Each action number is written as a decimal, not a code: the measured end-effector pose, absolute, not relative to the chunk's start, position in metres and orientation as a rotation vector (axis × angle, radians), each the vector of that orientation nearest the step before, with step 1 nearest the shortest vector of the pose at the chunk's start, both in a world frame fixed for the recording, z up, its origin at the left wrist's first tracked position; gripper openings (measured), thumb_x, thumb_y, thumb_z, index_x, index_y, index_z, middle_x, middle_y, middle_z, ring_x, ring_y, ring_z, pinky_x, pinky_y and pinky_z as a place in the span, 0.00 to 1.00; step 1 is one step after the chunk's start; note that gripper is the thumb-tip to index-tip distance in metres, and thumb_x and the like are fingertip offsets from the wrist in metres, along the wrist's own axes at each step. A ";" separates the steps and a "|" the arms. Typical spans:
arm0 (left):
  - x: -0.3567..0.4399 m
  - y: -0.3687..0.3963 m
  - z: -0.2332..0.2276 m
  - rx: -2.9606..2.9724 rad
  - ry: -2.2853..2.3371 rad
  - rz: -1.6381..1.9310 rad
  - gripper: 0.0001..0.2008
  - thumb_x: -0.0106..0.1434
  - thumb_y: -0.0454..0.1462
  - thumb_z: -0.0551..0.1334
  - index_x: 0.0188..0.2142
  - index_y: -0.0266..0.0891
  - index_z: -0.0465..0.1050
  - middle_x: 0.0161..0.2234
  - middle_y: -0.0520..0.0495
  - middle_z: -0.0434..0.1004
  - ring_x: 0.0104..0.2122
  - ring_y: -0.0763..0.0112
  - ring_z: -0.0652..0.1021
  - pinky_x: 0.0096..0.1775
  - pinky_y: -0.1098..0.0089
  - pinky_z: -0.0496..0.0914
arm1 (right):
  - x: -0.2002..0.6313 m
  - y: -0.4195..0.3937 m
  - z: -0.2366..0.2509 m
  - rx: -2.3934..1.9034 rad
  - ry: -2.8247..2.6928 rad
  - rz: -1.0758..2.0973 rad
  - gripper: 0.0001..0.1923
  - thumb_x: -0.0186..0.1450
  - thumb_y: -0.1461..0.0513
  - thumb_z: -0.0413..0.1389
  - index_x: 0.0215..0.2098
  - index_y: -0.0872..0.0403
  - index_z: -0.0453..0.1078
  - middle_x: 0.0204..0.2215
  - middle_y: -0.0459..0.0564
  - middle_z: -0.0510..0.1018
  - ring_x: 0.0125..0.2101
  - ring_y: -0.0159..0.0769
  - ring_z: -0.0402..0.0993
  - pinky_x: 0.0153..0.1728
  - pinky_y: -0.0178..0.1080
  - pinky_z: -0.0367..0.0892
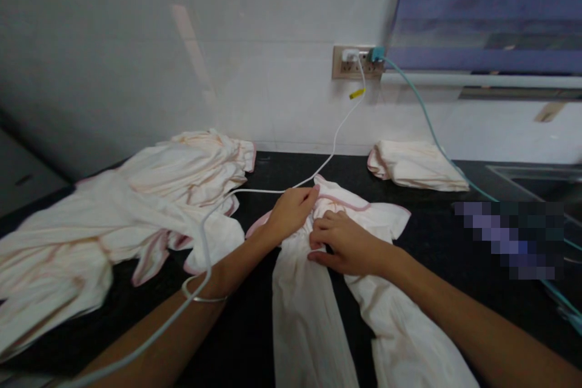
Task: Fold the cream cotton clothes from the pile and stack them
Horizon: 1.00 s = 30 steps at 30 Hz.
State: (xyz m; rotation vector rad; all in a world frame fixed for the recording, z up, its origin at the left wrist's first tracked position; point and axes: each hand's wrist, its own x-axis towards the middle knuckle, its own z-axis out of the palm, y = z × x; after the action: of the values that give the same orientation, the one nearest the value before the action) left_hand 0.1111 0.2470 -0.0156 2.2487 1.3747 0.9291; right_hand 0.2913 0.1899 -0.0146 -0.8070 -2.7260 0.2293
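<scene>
A white garment with pink edging (304, 309) lies on the dark countertop before me, its two long white parts reaching toward me. Where it gathers near the pink edge, my left hand (293, 209) is closed on the cloth, fingertips hidden against the fabric. Just right of it and slightly nearer, my right hand (341, 242) has curled fingers pressed into the same gathered part. A thin bangle is on my left wrist. One white cable (207, 248) crosses over my left forearm.
A big loose heap of similar white cloth (150, 194) covers the left of the countertop (231, 339). At the back right lies a folded cloth (416, 163). The white cable and a green cord (422, 106) run from the wall socket (337, 63). A sink (536, 173) is at far right.
</scene>
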 end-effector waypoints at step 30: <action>0.129 0.197 -0.018 2.676 1.534 0.027 0.44 0.71 0.60 0.45 0.72 0.27 0.53 0.70 0.19 0.48 0.71 0.34 0.52 0.64 0.32 0.48 | 0.342 0.239 -0.021 -1.611 -2.094 -0.174 0.15 0.70 0.58 0.51 0.51 0.57 0.69 0.50 0.63 0.75 0.50 0.48 0.71 0.49 0.44 0.65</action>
State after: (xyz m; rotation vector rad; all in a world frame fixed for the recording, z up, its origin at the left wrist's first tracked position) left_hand 0.1288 0.1974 -0.0183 2.6763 1.5336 0.0270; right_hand 0.3416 0.2386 -0.0215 -1.6113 -2.0943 -0.1743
